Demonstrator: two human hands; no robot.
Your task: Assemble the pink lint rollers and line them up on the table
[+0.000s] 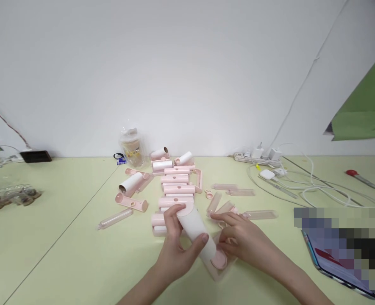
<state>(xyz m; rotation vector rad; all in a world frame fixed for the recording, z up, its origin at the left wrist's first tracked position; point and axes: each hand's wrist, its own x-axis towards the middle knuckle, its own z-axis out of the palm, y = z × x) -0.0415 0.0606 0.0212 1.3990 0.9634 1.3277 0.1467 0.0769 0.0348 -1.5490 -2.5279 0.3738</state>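
Observation:
My left hand [174, 250] is wrapped round a white paper roll [195, 231] that sits on a pink holder with a round end cap [219, 259]. My right hand [238, 239] rests on the table just right of the roll, fingers curled on the pink holder's clear cover [225, 267]. Right behind the hands lies a pile of pink roller holders [176, 190] with more white rolls [130, 184]. Clear plastic covers [115, 218] lie scattered around the pile.
A plastic bag with a jar [131, 148] stands at the back by the wall. A power strip with chargers and white cables [279, 169] spreads over the right side. A tablet [336, 262] lies at the right front. A red-handled tool [360, 178] is far right. Small bagged items [9, 197] are at left.

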